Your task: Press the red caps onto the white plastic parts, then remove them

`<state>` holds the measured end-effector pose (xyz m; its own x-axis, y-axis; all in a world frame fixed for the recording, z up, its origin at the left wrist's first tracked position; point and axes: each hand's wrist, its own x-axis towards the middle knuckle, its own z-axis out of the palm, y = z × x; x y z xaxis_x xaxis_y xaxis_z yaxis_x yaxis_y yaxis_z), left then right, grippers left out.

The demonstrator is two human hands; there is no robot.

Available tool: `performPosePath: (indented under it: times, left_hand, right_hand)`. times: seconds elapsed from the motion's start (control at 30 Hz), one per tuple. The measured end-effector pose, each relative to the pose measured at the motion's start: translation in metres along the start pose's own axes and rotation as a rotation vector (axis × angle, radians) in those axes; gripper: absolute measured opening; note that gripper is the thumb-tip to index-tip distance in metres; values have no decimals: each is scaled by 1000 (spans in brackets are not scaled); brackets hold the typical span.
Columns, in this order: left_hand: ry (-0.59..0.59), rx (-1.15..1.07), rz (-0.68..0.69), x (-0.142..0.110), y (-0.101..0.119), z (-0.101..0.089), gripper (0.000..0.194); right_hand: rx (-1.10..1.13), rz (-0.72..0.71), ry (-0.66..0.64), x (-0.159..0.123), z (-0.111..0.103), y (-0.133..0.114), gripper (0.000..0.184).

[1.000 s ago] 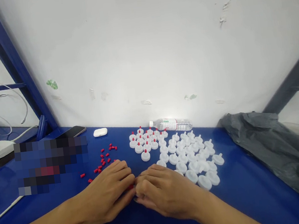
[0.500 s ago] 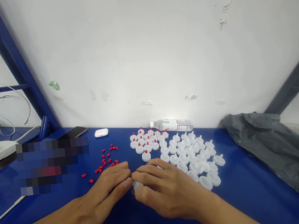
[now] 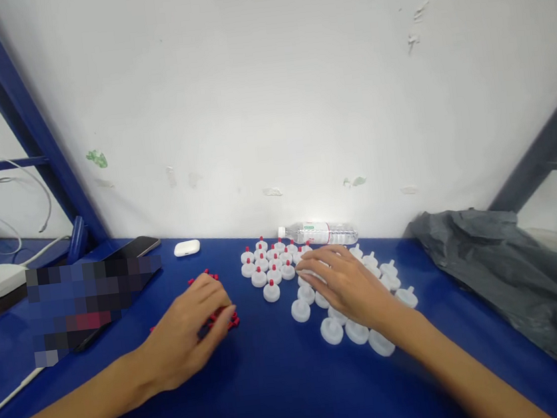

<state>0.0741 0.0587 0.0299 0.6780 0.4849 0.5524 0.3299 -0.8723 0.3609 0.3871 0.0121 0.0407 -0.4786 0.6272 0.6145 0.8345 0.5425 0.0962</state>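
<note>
On the blue tabletop, my left hand (image 3: 186,330) hovers low over the small red caps (image 3: 231,320). Its fingers are curved with the thumb apart, and nothing shows in its grip. My right hand (image 3: 345,285) reaches over the group of white spouted lids (image 3: 331,330), fingers stretched out, hiding several of them. No object is seen in this hand. Left of its fingertips stands a cluster of white lids with red caps (image 3: 271,291) on their spouts.
A clear plastic bottle (image 3: 331,232) lies along the wall. Left of it are a white earbud case (image 3: 187,247) and a dark phone (image 3: 137,247). A dark grey plastic bag (image 3: 492,278) spreads across the right side. Blue metal posts (image 3: 43,128) rise at the left.
My hands, together near the front middle before, have parted. The left moved left onto the red caps; the right moved right and back over the uncapped lids. Some front lids have shifted.
</note>
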Motion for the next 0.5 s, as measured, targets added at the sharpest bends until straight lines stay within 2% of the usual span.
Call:
performPosePath:
  times: [0.1,0.17,0.3,0.5]
  left_hand:
    - [-176,114,49,-1,1,10,15]
    - [-230,133,39,-3,1,13,17]
    - [-244,134,22,-6,-5,15,17]
    - [-251,162,-26,-7,-10,17,18]
  right_hand:
    - [45,-17,-100,0,4,-10,28]
    - [73,9,-182,2,2,-16,34]
    - [106,42,-291,3,-2,-23,40]
    - [106,77,-355,2,-1,-27,43]
